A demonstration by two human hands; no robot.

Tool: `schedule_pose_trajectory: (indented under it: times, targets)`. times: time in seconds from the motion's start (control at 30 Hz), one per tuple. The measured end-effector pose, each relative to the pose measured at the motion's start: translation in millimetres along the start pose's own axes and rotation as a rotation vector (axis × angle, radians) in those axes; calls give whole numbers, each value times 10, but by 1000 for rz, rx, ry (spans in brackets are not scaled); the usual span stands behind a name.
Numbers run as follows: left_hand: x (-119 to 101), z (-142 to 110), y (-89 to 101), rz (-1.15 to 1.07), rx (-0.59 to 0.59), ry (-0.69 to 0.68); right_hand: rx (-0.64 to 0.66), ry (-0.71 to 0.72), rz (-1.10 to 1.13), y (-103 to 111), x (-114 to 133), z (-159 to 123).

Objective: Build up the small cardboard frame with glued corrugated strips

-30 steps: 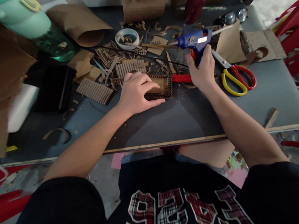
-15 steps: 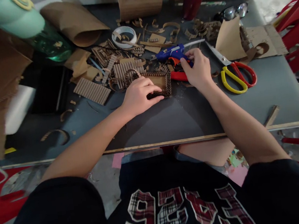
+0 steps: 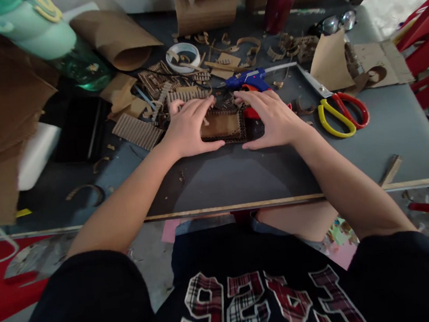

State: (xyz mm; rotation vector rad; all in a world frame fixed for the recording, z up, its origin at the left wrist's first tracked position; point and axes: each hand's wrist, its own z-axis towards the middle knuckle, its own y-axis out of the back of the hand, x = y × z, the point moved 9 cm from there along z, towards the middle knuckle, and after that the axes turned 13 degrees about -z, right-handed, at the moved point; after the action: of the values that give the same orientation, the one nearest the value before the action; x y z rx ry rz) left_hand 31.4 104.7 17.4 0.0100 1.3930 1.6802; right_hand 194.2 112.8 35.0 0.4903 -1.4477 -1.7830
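Note:
A small rectangular tray of corrugated cardboard (image 3: 226,124), with ridged dark-brown walls and a flat tan floor, lies on the table between my hands. My left hand (image 3: 189,127) spans its left end, thumb along the front wall and fingers stretched past the back wall; whether it presses on the walls I cannot tell. At the other end, my right hand (image 3: 271,118) is spread with thumb and fingers apart, just off the right wall. Behind my right hand lies a blue glue gun (image 3: 246,79) with an orange trigger. A red object (image 3: 251,113) is partly hidden beneath that hand.
Cardboard strips and a ridged piece (image 3: 137,131) litter the area behind and left. A roll of white tape (image 3: 183,58) lies among them. Scissors (image 3: 343,113) with yellow and red handles lie right. A green bottle (image 3: 66,48), a dark red drink (image 3: 282,3) and glasses (image 3: 338,23) stand farther back.
My right hand has let go of the glue gun and moved left and down to the tray's right end. My left hand has shifted slightly left and spread its fingers.

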Motion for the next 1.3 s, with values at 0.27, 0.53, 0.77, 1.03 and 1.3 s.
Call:
schedule_pose_trajectory:
  times: [0.27,0.53,0.77,1.03,1.3]
  targets:
    - [-77,-13,102,42,-100,-30,-33,-5,13,7,30,-8]
    - [415,-149,487,-162,-611,192,-141,-23,-26,201,6,-35]
    - [266,-48,512,-383,-514,88,-203,73,-25,200,68,-64]
    - [84,-16,255,-474,-386,154,-371,-7,195,292,-93,-78]
    - [167,-100,141,-568,-607,100,-292,-223,655,-199,-266,23]
